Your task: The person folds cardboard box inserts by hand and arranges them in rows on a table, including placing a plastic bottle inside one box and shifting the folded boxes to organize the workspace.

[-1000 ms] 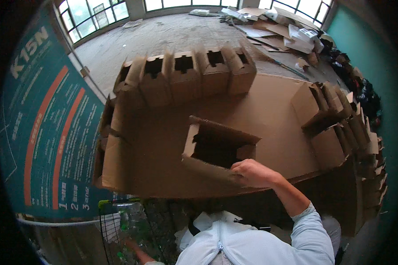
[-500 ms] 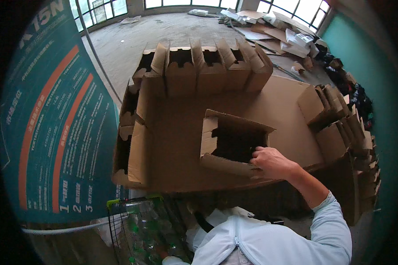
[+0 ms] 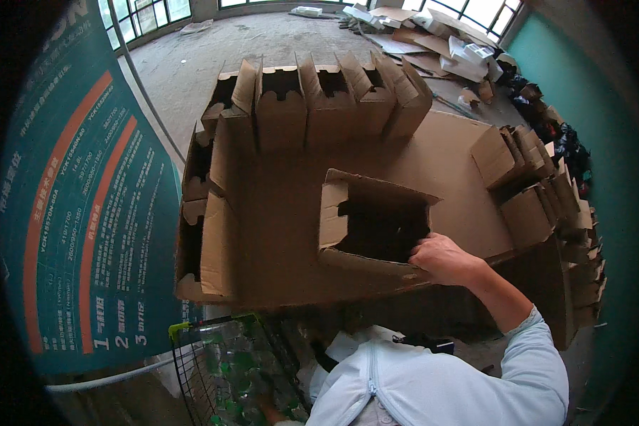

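An open cardboard box (image 3: 376, 261) stands upright near the middle of a large brown cardboard surface (image 3: 284, 213), its inside dark. My right hand (image 3: 444, 259) is closed on the rim at the box's near right corner, fingertips over the edge. Low in the picture, my left hand (image 3: 268, 408) reaches down into a black wire basket (image 3: 192, 376). Clear plastic bottles (image 3: 238, 369) with green parts fill the basket around it. The fingers of that hand are hidden among the bottles.
Similar open boxes (image 3: 280, 121) line the far edge, and more boxes (image 3: 216, 245) line the left. Folded-open cartons (image 3: 525, 199) crowd the right side. A green printed banner (image 3: 99, 213) stands at left. Scrap cardboard (image 3: 433, 46) lies on the floor beyond, by a green wall (image 3: 582, 78).
My view has shifted slightly, moving the scene a little left and up. My right hand stays at the box's corner; my left forearm shows a little more within the basket.
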### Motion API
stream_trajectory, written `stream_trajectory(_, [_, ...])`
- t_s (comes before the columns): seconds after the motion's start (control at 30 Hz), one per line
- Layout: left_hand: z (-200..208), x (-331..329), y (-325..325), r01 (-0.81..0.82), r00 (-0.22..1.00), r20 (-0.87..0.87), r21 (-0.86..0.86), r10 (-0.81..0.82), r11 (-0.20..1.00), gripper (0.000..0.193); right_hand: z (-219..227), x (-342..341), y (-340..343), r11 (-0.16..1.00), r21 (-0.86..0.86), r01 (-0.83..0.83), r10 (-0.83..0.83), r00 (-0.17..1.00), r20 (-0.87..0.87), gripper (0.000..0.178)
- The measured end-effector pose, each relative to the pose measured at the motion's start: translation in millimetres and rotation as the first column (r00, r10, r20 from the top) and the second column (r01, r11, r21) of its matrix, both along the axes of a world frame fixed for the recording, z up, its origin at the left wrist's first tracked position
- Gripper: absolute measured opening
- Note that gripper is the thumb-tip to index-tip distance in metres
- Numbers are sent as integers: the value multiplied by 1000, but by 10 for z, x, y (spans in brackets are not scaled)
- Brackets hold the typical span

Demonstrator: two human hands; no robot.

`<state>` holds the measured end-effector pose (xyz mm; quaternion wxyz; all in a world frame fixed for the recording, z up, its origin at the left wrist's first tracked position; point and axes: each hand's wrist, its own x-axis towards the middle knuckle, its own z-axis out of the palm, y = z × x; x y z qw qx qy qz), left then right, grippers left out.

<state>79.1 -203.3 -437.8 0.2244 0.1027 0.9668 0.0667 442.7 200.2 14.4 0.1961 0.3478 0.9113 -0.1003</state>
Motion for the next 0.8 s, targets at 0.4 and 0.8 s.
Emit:
stream_trajectory(0.4, [3042, -56, 1096, -614, 735, 493, 775, -466, -149, 48, 20, 175, 138, 984, -147, -102, 102, 995, -7, 6])
stream_trajectory(0.8, [4623, 1530, 4436, 661, 12, -279, 723, -960, -202, 67, -132, 363, 17, 982, 188, -26, 86, 944, -319, 3])
